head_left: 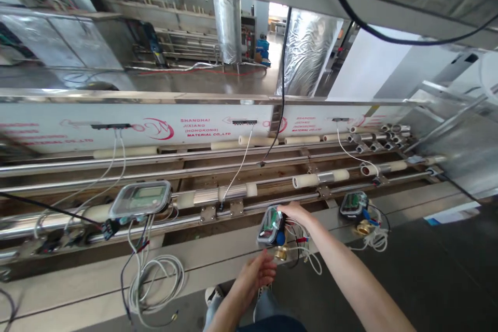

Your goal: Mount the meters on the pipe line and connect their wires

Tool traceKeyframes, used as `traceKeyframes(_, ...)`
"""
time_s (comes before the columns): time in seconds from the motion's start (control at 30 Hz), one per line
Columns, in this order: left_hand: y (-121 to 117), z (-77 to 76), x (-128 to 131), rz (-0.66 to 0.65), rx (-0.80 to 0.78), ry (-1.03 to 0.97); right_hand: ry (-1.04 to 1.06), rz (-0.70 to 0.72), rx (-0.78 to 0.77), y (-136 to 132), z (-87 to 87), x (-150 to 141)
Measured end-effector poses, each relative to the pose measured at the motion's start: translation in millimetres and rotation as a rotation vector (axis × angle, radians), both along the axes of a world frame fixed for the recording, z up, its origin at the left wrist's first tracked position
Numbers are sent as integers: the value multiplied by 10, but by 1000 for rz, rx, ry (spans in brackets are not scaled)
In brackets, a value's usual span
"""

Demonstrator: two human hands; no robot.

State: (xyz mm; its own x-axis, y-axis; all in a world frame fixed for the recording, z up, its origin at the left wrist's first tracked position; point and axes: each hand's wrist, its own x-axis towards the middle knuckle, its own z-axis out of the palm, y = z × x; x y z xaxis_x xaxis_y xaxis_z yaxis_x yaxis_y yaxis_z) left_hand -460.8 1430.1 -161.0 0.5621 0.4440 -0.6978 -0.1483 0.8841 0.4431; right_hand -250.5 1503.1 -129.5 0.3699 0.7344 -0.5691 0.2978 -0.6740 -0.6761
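A small electronic meter [271,225] in a clear-lidded case, green circuit board inside, is tilted at the ledge in front of me. My right hand [296,213] grips its upper right edge; some of its fingers are hidden. Below the case sits a brass fitting [280,253], with a blue round part [280,238] above it and thin white cables [311,257] trailing off to the right. Just left of the brass fitting, my left hand [257,272] is held with loosely curved fingers and nothing in it.
A similar meter [352,204] with a brass fitting rests to the right. Leftward are a larger display box [140,198] and coiled white cable [155,282]. Steel rods with cream rollers [321,178] run behind the ledge [210,254]. A black cable [286,62] hangs from above.
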Motion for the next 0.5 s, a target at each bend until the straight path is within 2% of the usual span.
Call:
traceKeyframes(0.1, 102, 122, 300, 98, -173, -90, 130, -7, 109, -102, 15, 61)
traceKeyframes(0.17, 232, 189, 455, 148, -181, -129, 214, -63, 200, -152, 18, 109)
traceKeyframes(0.3, 570, 346, 758, 236, -18, -153, 368, -242, 378, -129, 35, 204)
traceKeyframes(0.5, 1007, 541, 1172, 276, 157, -89, 539, -402, 552, 142, 138, 362)
